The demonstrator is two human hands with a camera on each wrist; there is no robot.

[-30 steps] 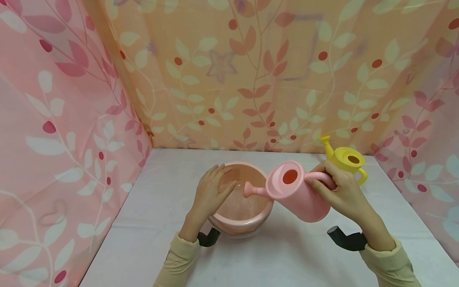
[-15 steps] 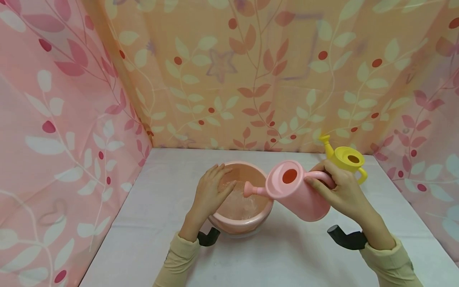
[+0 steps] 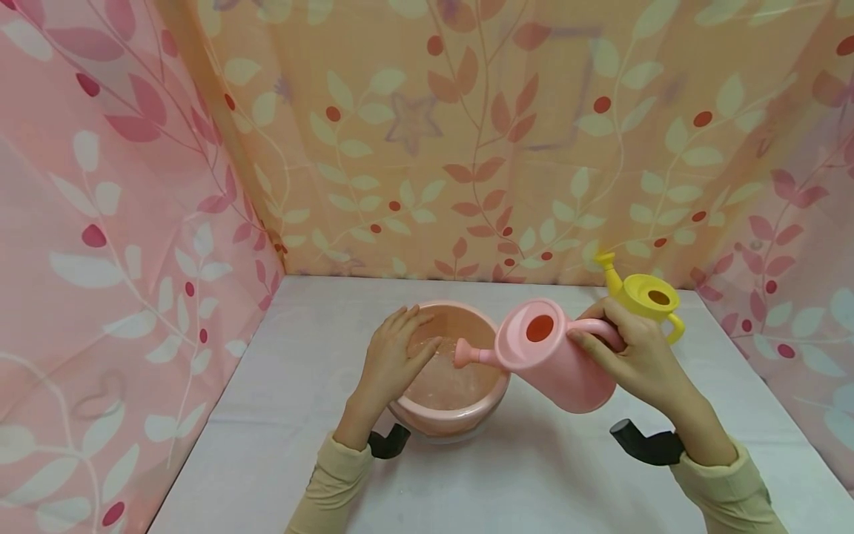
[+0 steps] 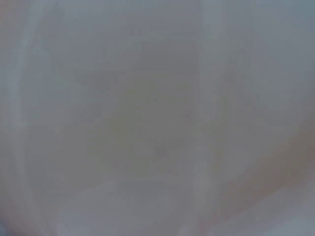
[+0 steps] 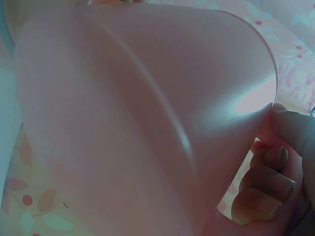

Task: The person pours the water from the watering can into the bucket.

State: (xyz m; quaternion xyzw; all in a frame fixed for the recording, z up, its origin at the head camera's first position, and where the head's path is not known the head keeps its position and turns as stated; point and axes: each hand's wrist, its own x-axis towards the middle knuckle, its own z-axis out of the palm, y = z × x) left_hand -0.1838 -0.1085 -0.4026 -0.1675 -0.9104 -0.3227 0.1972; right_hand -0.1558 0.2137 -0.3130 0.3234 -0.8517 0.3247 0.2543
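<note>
In the head view my right hand (image 3: pixel 637 356) grips the handle of a pink watering can (image 3: pixel 563 363), tipped to the left with its spout over a pink bowl (image 3: pixel 450 411). Curled fingers (image 5: pixel 261 204) wrap the handle in the right wrist view, with the thumb against the can's body. The bowl holds clear liquid, its surface rippled below the spout. My left hand (image 3: pixel 394 356) rests over the bowl's left rim, fingers extended and thumb spread above the inside. A blurred pale surface fills the left wrist view.
A yellow watering can (image 3: pixel 647 297) stands at the back right, partly behind my right hand. The white-covered table (image 3: pixel 267 445) is enclosed by floral cloth (image 3: pixel 427 185) at the back and both sides.
Both hands, the pink can and the bowl keep their places. Ripples and bubbles on the liquid shift, looking stronger half a second ago than now.
</note>
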